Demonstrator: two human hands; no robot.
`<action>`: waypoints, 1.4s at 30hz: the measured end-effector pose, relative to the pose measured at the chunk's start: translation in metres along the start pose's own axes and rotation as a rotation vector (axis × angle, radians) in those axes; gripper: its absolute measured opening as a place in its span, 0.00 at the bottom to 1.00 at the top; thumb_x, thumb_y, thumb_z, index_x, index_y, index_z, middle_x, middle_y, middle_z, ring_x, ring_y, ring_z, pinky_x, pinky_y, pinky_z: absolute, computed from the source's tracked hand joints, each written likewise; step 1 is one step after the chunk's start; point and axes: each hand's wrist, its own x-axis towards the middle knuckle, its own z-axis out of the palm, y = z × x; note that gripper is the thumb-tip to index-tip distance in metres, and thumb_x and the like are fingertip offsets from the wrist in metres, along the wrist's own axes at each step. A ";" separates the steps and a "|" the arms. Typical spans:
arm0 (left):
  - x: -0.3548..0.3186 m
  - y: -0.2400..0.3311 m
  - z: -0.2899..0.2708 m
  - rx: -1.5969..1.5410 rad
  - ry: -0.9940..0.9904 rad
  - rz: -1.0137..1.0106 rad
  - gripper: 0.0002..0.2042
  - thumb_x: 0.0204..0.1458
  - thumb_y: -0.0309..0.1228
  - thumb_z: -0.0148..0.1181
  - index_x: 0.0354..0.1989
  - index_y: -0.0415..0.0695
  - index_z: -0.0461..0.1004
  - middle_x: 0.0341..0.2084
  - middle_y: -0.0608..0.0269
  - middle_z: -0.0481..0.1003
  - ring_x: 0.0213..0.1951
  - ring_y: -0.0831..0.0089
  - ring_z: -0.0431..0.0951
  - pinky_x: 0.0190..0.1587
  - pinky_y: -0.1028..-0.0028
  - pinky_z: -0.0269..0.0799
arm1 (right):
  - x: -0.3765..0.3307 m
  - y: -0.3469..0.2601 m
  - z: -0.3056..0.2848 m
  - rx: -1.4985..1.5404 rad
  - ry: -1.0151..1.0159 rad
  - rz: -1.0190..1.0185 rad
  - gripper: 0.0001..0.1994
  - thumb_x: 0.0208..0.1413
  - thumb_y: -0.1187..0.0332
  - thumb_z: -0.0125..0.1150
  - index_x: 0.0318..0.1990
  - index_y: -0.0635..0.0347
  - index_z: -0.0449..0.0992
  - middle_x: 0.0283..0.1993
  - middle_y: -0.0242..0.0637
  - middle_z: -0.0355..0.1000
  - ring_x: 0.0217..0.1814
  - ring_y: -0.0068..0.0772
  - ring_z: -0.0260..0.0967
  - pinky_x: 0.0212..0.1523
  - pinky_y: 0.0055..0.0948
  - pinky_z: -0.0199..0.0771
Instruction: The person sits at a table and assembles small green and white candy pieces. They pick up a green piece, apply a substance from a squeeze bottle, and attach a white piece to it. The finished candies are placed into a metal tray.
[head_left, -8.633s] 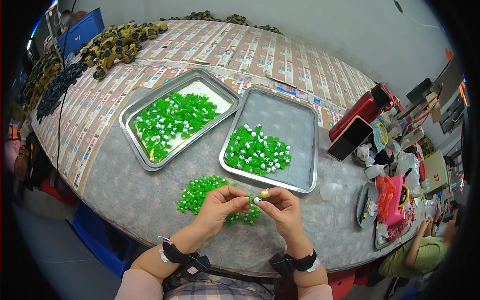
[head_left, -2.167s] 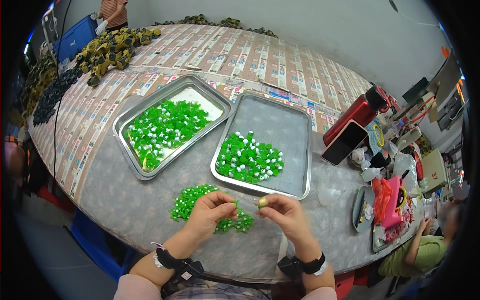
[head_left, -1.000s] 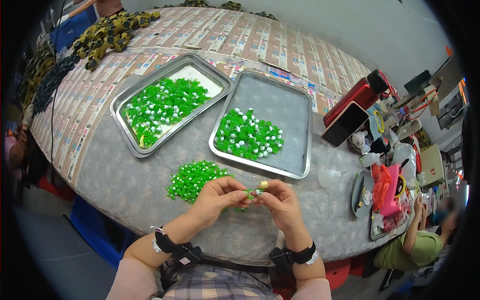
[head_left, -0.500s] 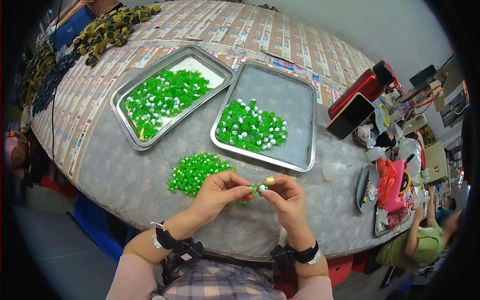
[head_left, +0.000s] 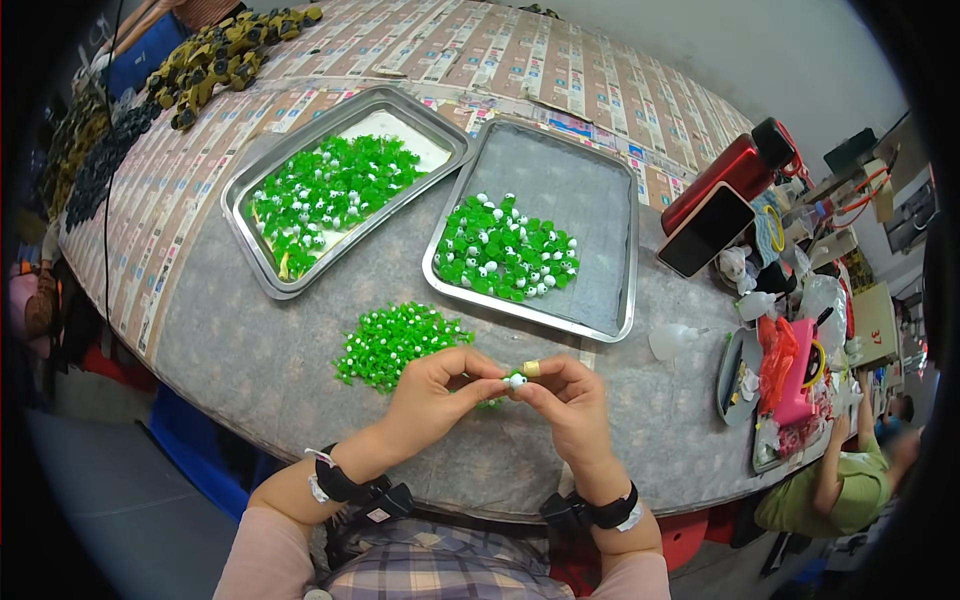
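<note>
Close in front of me, my left hand (head_left: pixel 432 398) and my right hand (head_left: pixel 574 408) meet, thumbs and index fingers pinched. Between the fingertips sits a small green-and-white ball piece (head_left: pixel 516 380), its white side with dark spots facing up. My left fingertips press at its left side; whatever small part they pinch is mostly covered. A yellow band wraps my right index finger. Beside my left hand lies a heap of small green parts with white tips (head_left: pixel 392 340). Beyond, green-and-white ball pieces (head_left: pixel 508 250) fill the lower left of a metal tray (head_left: pixel 575 180).
A second metal tray (head_left: pixel 268 277) of larger green and white parts stands at the left. Rightward are a phone (head_left: pixel 706 229), a red bottle (head_left: pixel 722 185), a grey dish (head_left: pixel 738 375) and a pink container (head_left: pixel 795 375). A person in green (head_left: pixel 835 490) sits beyond.
My hands have drawn closer, bringing the green part in my left fingers against the ball piece in my right. The ball has shifted slightly left. Trays and heap stay in place.
</note>
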 end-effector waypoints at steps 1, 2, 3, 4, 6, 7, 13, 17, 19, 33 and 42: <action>0.000 0.001 0.000 0.079 -0.002 0.045 0.04 0.43 0.22 0.55 0.28 0.37 0.71 0.25 0.63 0.72 0.28 0.78 0.72 0.31 0.82 0.68 | 0.000 0.000 -0.001 0.031 0.007 0.031 0.11 0.43 0.78 0.56 0.37 0.66 0.68 0.33 0.36 0.70 0.34 0.21 0.67 0.37 0.17 0.66; 0.000 0.002 0.000 0.157 -0.005 0.091 0.04 0.42 0.22 0.56 0.27 0.38 0.71 0.24 0.63 0.72 0.28 0.77 0.72 0.30 0.82 0.68 | 0.001 -0.001 -0.002 0.062 0.013 0.062 0.12 0.43 0.78 0.56 0.38 0.67 0.68 0.33 0.36 0.69 0.34 0.21 0.67 0.36 0.17 0.66; 0.001 0.004 0.000 0.232 -0.006 0.138 0.04 0.41 0.23 0.56 0.27 0.38 0.71 0.23 0.63 0.72 0.27 0.76 0.72 0.29 0.81 0.68 | 0.002 -0.002 -0.004 0.051 -0.015 0.066 0.12 0.43 0.78 0.56 0.39 0.67 0.68 0.33 0.36 0.69 0.34 0.21 0.67 0.37 0.17 0.67; 0.001 0.005 0.000 0.328 -0.015 0.210 0.04 0.41 0.23 0.57 0.27 0.39 0.71 0.23 0.62 0.71 0.27 0.75 0.72 0.29 0.80 0.67 | 0.003 -0.002 -0.006 0.039 -0.043 0.070 0.13 0.44 0.78 0.56 0.39 0.68 0.68 0.33 0.37 0.70 0.34 0.22 0.67 0.37 0.17 0.67; 0.002 0.007 -0.002 0.519 -0.027 0.355 0.05 0.39 0.24 0.57 0.27 0.39 0.71 0.23 0.61 0.71 0.26 0.72 0.72 0.27 0.78 0.66 | 0.004 -0.003 -0.008 0.009 -0.080 0.087 0.13 0.44 0.78 0.55 0.40 0.68 0.68 0.34 0.38 0.70 0.35 0.22 0.67 0.37 0.18 0.67; 0.002 0.006 -0.002 0.534 -0.030 0.367 0.05 0.39 0.24 0.58 0.27 0.40 0.71 0.23 0.61 0.71 0.26 0.71 0.72 0.27 0.78 0.66 | 0.004 -0.002 -0.008 -0.010 -0.088 0.100 0.13 0.44 0.77 0.55 0.40 0.68 0.68 0.34 0.38 0.70 0.35 0.22 0.67 0.37 0.18 0.67; 0.002 0.009 -0.003 0.571 -0.038 0.345 0.04 0.39 0.22 0.58 0.25 0.38 0.71 0.22 0.62 0.72 0.24 0.75 0.72 0.26 0.79 0.67 | 0.005 -0.001 -0.009 -0.108 -0.095 0.094 0.12 0.45 0.77 0.54 0.40 0.68 0.69 0.35 0.40 0.70 0.36 0.24 0.67 0.38 0.19 0.68; 0.007 0.012 -0.012 0.124 0.034 0.035 0.05 0.43 0.26 0.55 0.27 0.38 0.70 0.22 0.64 0.71 0.25 0.77 0.72 0.27 0.78 0.68 | 0.006 -0.004 -0.007 0.017 -0.087 -0.015 0.15 0.46 0.78 0.52 0.44 0.66 0.65 0.34 0.41 0.70 0.35 0.25 0.68 0.37 0.19 0.68; 0.018 0.012 -0.030 -0.317 0.165 0.007 0.07 0.46 0.28 0.53 0.32 0.38 0.68 0.22 0.66 0.70 0.25 0.78 0.71 0.28 0.80 0.69 | 0.009 -0.006 -0.010 -0.067 0.021 -0.116 0.16 0.46 0.78 0.52 0.46 0.66 0.62 0.33 0.40 0.70 0.34 0.25 0.68 0.36 0.20 0.67; 0.015 0.023 -0.014 -0.481 0.089 -0.174 0.11 0.50 0.30 0.48 0.40 0.38 0.65 0.22 0.67 0.69 0.24 0.82 0.69 0.28 0.83 0.68 | 0.015 0.007 -0.013 -1.193 -0.094 -0.256 0.06 0.38 0.72 0.58 0.26 0.62 0.69 0.23 0.37 0.64 0.27 0.36 0.63 0.27 0.30 0.63; 0.007 0.012 -0.003 0.520 -0.069 0.322 0.11 0.40 0.21 0.56 0.35 0.43 0.73 0.30 0.64 0.70 0.27 0.78 0.70 0.29 0.82 0.65 | 0.008 -0.002 -0.013 -0.636 -0.118 0.043 0.06 0.44 0.72 0.55 0.29 0.63 0.68 0.23 0.29 0.63 0.24 0.18 0.59 0.26 0.17 0.59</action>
